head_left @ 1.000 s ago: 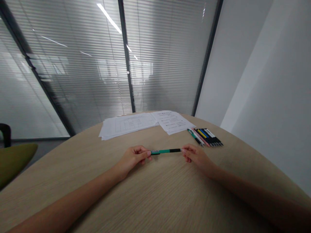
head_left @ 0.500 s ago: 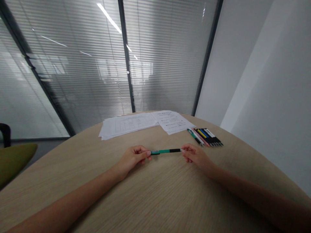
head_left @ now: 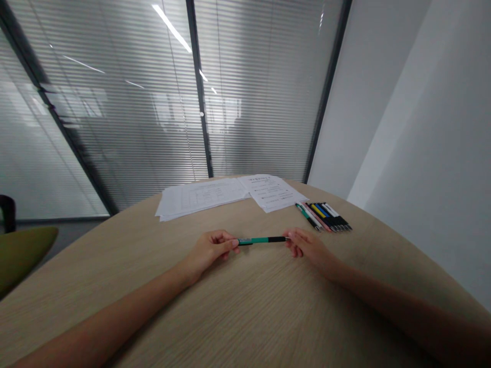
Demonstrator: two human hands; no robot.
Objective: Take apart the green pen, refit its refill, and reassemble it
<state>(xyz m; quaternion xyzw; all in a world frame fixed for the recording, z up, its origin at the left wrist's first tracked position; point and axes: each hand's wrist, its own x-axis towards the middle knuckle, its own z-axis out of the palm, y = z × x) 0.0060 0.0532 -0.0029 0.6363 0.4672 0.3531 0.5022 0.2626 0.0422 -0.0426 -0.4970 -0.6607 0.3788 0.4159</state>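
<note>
A green-and-black pen [head_left: 261,239] lies level above the pale wood table [head_left: 115,306], held end to end between my hands. My left hand [head_left: 210,249] pinches its green end between thumb and fingers. My right hand [head_left: 309,247] presses its fingertips against the black tip end. Only a short stretch of the pen's ends is hidden by my fingers.
Several pens in a row [head_left: 324,217] lie to the right, beyond my right hand. Two sets of printed papers [head_left: 201,198] [head_left: 272,192] lie at the far edge. An olive chair [head_left: 23,253] stands at left, with slatted blinds [head_left: 115,117] behind.
The view has shifted very slightly. My hands and the pen stay in nearly the same place, still gripping it end to end.
</note>
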